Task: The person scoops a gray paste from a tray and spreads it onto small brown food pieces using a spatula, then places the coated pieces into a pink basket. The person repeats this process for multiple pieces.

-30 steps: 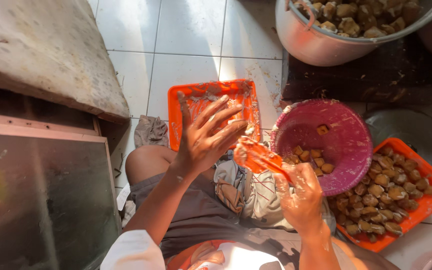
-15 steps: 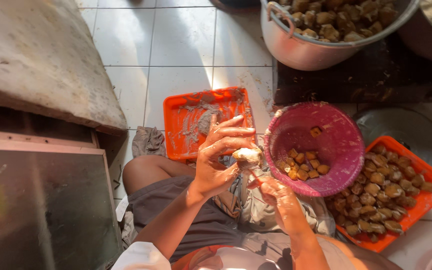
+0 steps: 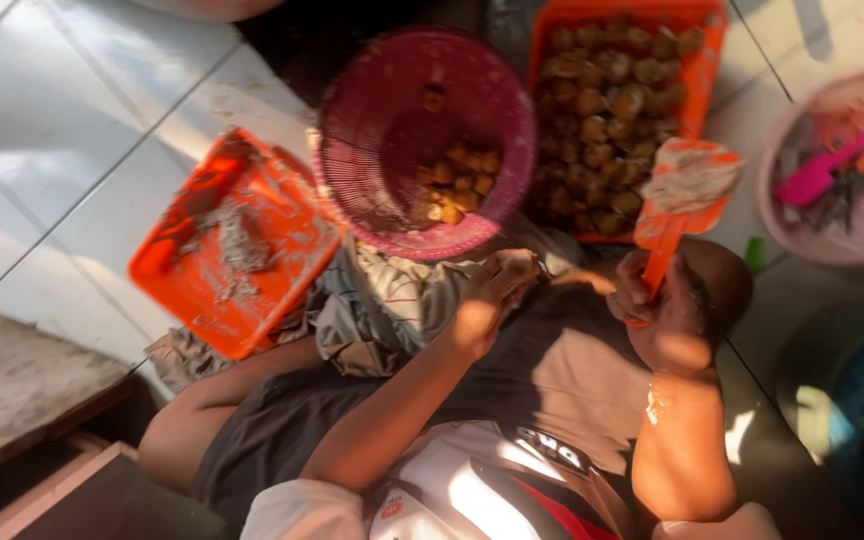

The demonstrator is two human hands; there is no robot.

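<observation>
Right hand (image 3: pixel 664 318) raised, gripping orange spatula (image 3: pixel 680 200) upright.

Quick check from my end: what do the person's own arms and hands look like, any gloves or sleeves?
Both arms are bare from the elbow down, with no gloves, watch or rings visible. The left hand and right hand are uncovered. A white sleeve edge shows near the left upper arm. Motion blur hides finer detail.

White tiled floor (image 3: pixel 72 130) with dark grout spreads far left, sunlit in patches. A grey concrete slab (image 3: pixel 22 385) over wooden framing sits near left. Deep shadow lies near right.
</observation>
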